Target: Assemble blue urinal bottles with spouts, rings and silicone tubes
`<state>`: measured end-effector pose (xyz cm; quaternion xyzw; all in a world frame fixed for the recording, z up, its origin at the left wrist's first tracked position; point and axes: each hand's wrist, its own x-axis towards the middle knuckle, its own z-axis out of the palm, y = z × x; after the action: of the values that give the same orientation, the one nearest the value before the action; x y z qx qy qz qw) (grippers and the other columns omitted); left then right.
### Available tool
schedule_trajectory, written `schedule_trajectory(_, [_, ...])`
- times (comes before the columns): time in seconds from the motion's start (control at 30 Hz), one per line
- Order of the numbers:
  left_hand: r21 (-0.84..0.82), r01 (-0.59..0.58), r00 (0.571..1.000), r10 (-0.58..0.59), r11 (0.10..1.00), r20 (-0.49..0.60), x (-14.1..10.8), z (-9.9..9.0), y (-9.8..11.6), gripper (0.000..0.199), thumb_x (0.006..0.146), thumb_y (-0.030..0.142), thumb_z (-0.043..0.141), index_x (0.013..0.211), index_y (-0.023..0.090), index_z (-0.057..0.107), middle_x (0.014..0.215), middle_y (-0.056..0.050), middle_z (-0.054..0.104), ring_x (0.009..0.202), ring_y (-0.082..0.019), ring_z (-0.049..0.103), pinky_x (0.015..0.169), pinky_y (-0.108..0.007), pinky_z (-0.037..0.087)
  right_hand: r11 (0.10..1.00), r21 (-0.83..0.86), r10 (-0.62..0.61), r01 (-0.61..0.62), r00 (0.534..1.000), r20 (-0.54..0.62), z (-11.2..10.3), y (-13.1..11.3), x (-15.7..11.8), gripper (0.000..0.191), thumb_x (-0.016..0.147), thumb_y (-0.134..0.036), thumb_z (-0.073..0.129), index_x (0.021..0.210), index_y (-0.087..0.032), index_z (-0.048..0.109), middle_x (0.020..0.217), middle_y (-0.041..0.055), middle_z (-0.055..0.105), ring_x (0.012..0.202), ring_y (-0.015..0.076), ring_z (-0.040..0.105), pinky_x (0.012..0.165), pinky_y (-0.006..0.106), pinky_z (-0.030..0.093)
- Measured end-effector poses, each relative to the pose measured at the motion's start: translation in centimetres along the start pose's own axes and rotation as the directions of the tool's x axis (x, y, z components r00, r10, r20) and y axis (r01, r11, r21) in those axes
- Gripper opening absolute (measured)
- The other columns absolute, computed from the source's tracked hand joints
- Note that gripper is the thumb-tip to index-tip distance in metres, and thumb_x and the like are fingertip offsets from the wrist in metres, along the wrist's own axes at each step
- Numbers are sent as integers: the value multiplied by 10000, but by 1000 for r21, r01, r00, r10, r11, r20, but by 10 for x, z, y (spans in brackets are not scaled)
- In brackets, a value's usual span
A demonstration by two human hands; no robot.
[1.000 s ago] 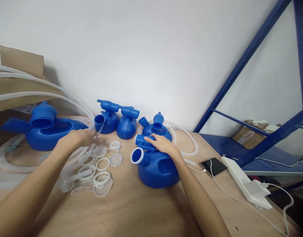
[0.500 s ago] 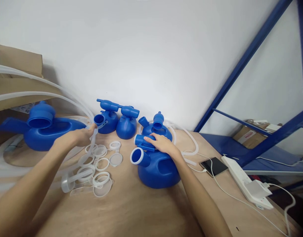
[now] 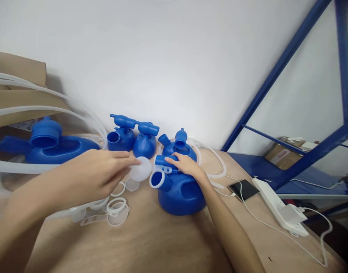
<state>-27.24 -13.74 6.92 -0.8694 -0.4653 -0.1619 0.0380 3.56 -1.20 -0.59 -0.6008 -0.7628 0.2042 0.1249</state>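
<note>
My left hand [image 3: 105,170] pinches a translucent white cap [image 3: 141,169] at its edge, held just left of a blue plastic urinal bottle [image 3: 181,197]. My right hand [image 3: 186,165] rests over the top of that bottle, fingers curled round a blue tubular part [image 3: 164,160] there. A white rim circles the bottle's open neck [image 3: 157,179]. Between neck and tubular part shows a white strap with holes [image 3: 166,169]; whether it joins the cap I cannot tell. White rings and caps [image 3: 117,206] lie below my left hand, partly hidden by it.
More blue bottles [image 3: 144,146] stand along the wall, another [image 3: 68,148] at left. Clear hoses [image 3: 57,110] arch before a cardboard box [image 3: 20,68]. On the right are a phone [image 3: 244,189], a white power strip [image 3: 278,206] with cables, and a blue metal rack [image 3: 264,94].
My left hand has moved right and nearer, from beside the hoses and a back bottle to the front bottle, with a white cap now plain in its fingers. My right hand stays put.
</note>
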Motion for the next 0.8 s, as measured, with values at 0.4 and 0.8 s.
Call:
schedule_trajectory(0.4, [-264, -138, 978, 173, 955, 115, 43, 57, 17, 354, 1082, 379, 338, 1162, 230, 649, 1102, -70, 716, 912, -224, 694, 805, -327, 516, 882, 453, 48, -129, 982, 185, -5, 16, 9, 622, 894, -765, 600, 1133, -204, 722, 1007, 62, 754, 831, 203, 702, 639, 260, 569])
schedule_trajectory(0.8, [-184, -77, 987, 101, 980, 124, 40, 93, 29, 524, 1089, 355, 203, 1545, 237, 431, 1023, -76, 743, 856, -269, 697, 807, -378, 504, 455, 834, 175, -313, 949, 261, 4, 50, 13, 621, 915, -660, 668, 1331, -201, 651, 1098, 112, 785, 822, 221, 753, 671, 325, 660])
